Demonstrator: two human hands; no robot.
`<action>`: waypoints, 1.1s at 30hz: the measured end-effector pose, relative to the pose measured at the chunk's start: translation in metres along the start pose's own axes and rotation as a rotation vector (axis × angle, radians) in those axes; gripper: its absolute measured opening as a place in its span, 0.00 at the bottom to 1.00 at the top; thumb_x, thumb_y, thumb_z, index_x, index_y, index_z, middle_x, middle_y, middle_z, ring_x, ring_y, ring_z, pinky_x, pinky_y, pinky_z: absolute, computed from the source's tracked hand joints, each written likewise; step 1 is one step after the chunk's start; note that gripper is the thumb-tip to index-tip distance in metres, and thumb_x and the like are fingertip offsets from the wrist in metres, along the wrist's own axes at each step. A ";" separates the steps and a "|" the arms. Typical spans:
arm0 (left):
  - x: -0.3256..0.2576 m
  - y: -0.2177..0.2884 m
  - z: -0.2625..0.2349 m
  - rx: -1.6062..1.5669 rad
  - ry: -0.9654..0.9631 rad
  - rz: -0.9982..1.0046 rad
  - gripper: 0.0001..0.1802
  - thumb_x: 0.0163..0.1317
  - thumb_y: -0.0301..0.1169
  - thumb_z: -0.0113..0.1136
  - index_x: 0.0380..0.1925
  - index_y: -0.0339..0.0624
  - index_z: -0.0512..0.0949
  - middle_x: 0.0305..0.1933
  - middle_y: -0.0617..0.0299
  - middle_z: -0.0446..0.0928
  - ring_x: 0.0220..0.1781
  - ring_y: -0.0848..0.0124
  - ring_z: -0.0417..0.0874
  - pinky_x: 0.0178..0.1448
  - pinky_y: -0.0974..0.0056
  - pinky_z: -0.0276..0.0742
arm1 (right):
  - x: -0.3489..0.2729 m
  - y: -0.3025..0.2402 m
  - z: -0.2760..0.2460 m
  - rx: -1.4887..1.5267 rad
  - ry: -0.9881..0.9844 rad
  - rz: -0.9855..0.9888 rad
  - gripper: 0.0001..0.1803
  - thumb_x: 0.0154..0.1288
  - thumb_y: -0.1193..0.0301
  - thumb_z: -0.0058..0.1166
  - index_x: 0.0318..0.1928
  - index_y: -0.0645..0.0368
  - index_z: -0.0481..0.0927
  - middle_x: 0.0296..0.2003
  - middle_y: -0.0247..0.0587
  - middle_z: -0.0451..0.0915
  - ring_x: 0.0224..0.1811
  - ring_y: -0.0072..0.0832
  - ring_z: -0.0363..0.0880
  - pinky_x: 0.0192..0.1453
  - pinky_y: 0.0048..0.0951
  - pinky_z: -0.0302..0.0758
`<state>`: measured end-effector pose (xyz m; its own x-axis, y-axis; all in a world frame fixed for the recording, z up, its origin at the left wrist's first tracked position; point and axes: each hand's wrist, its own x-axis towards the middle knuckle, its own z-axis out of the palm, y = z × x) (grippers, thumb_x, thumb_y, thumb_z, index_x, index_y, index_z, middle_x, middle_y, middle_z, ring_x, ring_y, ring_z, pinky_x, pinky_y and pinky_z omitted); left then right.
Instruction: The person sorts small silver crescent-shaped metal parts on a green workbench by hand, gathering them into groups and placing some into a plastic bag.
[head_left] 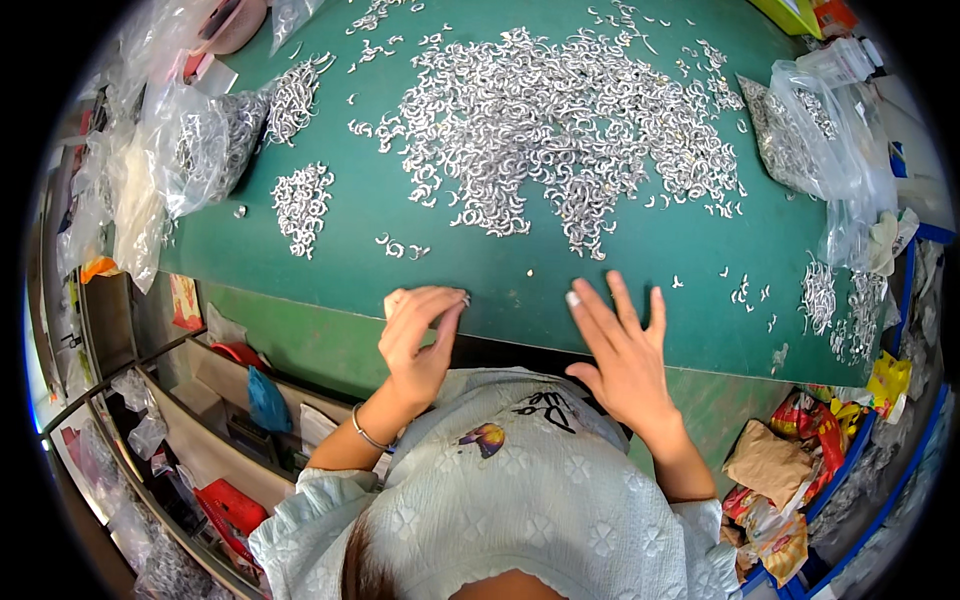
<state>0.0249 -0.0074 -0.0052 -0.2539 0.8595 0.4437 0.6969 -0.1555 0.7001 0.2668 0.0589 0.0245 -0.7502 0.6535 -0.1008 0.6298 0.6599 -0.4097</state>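
Over the near edge of the green tabletop (360, 200), my left hand (415, 335) is closed in a pinch. A tiny silvery curved metal piece (466, 300) shows between its thumb and fingertips. To its right, my right hand (628, 360) lies with fingers spread above the table, holding nothing. A white covering wraps one of its fingertips. Beyond both hands spreads a big heap of small C-shaped metal pieces (540, 120). A few loose pieces (400, 247) lie past my left hand, and a small pale speck (530, 272) sits between the hands.
Smaller piles (300, 208) of the same pieces lie at left, and more (818, 300) at the right corner. Clear plastic bags of pieces stand at left (215, 140) and right (790, 140). Below are an open drawer (190, 400) and bags with a brown paper packet (768, 462).
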 end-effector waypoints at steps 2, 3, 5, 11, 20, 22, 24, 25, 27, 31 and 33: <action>0.005 -0.005 -0.002 0.071 0.032 -0.004 0.14 0.46 0.11 0.66 0.33 0.36 0.80 0.34 0.56 0.82 0.37 0.63 0.83 0.45 0.64 0.67 | -0.005 0.000 0.000 0.000 0.025 0.031 0.42 0.51 0.51 0.61 0.64 0.59 0.67 0.71 0.34 0.57 0.75 0.41 0.48 0.69 0.68 0.46; 0.008 -0.007 -0.002 0.101 0.044 -0.001 0.14 0.46 0.11 0.65 0.34 0.36 0.80 0.35 0.56 0.82 0.38 0.63 0.83 0.46 0.64 0.67 | -0.005 -0.004 0.001 0.007 0.003 0.019 0.42 0.51 0.51 0.62 0.64 0.59 0.67 0.71 0.35 0.57 0.75 0.41 0.48 0.69 0.67 0.47; 0.015 -0.011 -0.004 0.168 0.059 -0.038 0.12 0.48 0.12 0.65 0.33 0.35 0.80 0.35 0.56 0.83 0.39 0.64 0.82 0.50 0.64 0.69 | -0.004 -0.011 0.004 0.020 -0.041 -0.002 0.42 0.51 0.52 0.62 0.64 0.58 0.67 0.71 0.35 0.57 0.75 0.40 0.48 0.70 0.66 0.48; 0.020 -0.020 -0.013 0.316 0.073 -0.030 0.12 0.50 0.13 0.64 0.34 0.37 0.80 0.36 0.58 0.82 0.41 0.63 0.81 0.52 0.64 0.69 | -0.024 0.011 -0.005 -0.037 -0.026 0.110 0.44 0.51 0.53 0.63 0.66 0.60 0.65 0.72 0.38 0.56 0.75 0.41 0.49 0.73 0.60 0.48; 0.030 -0.001 0.005 0.265 -0.021 0.058 0.13 0.50 0.13 0.61 0.36 0.39 0.81 0.45 0.57 0.80 0.50 0.59 0.78 0.57 0.59 0.68 | -0.037 0.039 -0.013 -0.084 0.064 0.285 0.48 0.53 0.56 0.63 0.69 0.66 0.57 0.72 0.46 0.53 0.75 0.44 0.49 0.74 0.56 0.46; 0.038 0.011 0.013 0.237 -0.073 0.082 0.13 0.51 0.14 0.61 0.36 0.39 0.81 0.45 0.57 0.80 0.51 0.58 0.78 0.59 0.59 0.67 | -0.045 0.054 -0.017 -0.126 0.087 0.361 0.50 0.53 0.56 0.62 0.70 0.65 0.54 0.73 0.46 0.52 0.76 0.44 0.47 0.75 0.56 0.44; 0.048 0.020 0.023 0.192 -0.271 0.078 0.20 0.53 0.17 0.62 0.48 0.39 0.77 0.57 0.54 0.75 0.60 0.55 0.73 0.63 0.56 0.63 | -0.053 0.069 -0.022 -0.168 0.144 0.400 0.47 0.56 0.56 0.59 0.71 0.65 0.54 0.73 0.47 0.51 0.76 0.45 0.46 0.75 0.57 0.41; 0.057 0.028 0.030 0.173 -0.364 0.069 0.24 0.53 0.18 0.63 0.54 0.39 0.75 0.62 0.53 0.71 0.65 0.53 0.69 0.66 0.55 0.62 | -0.055 0.074 -0.024 -0.184 0.180 0.409 0.46 0.58 0.55 0.58 0.71 0.65 0.54 0.73 0.47 0.51 0.76 0.45 0.46 0.75 0.58 0.40; 0.069 0.033 0.049 0.217 -0.480 0.145 0.32 0.55 0.22 0.64 0.62 0.40 0.67 0.70 0.49 0.60 0.72 0.50 0.60 0.70 0.48 0.56 | -0.053 0.081 -0.024 -0.264 0.218 0.485 0.45 0.60 0.56 0.57 0.71 0.64 0.54 0.73 0.46 0.51 0.76 0.46 0.45 0.74 0.60 0.39; 0.084 0.041 0.085 0.356 -0.563 0.259 0.34 0.58 0.33 0.63 0.65 0.43 0.64 0.73 0.48 0.54 0.74 0.47 0.53 0.70 0.36 0.51 | -0.011 0.075 -0.037 -0.257 0.259 0.421 0.42 0.61 0.58 0.57 0.71 0.61 0.56 0.73 0.45 0.52 0.76 0.47 0.45 0.72 0.63 0.40; 0.089 0.041 0.094 0.411 -0.591 0.316 0.33 0.60 0.36 0.61 0.65 0.45 0.64 0.73 0.50 0.55 0.74 0.47 0.53 0.70 0.35 0.52 | 0.025 0.069 -0.039 -0.178 0.294 0.267 0.39 0.61 0.60 0.59 0.69 0.58 0.60 0.72 0.45 0.53 0.75 0.48 0.46 0.71 0.64 0.43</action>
<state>0.0936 0.1088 0.0101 0.3159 0.9390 0.1356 0.8980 -0.3421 0.2766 0.2991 0.1349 0.0289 -0.4836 0.8706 0.0909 0.8381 0.4905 -0.2389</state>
